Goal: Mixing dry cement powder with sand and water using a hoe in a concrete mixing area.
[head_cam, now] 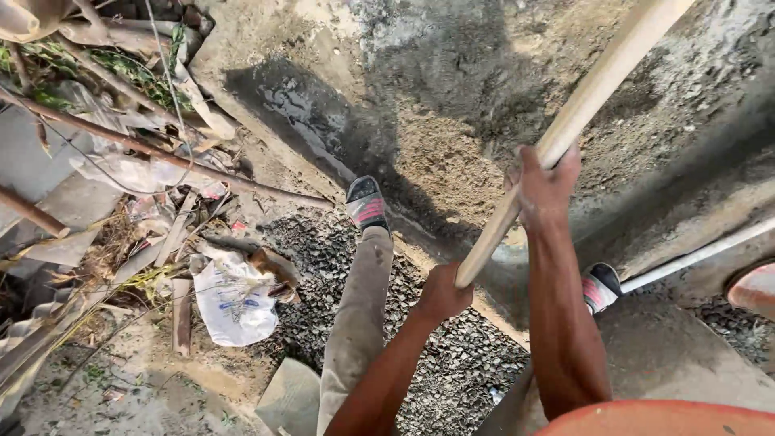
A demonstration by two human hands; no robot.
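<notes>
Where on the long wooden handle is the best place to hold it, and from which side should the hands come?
Probably the near end of the wooden handle, coming from below. It slants up and away, so only that end is close. The left hand wraps the butt, and the right hand grips higher up.

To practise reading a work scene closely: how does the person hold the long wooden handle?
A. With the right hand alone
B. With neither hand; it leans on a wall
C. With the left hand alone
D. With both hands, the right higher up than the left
D: the right hand wraps the wooden handle higher up, while the left hand grips its lower end.
</notes>
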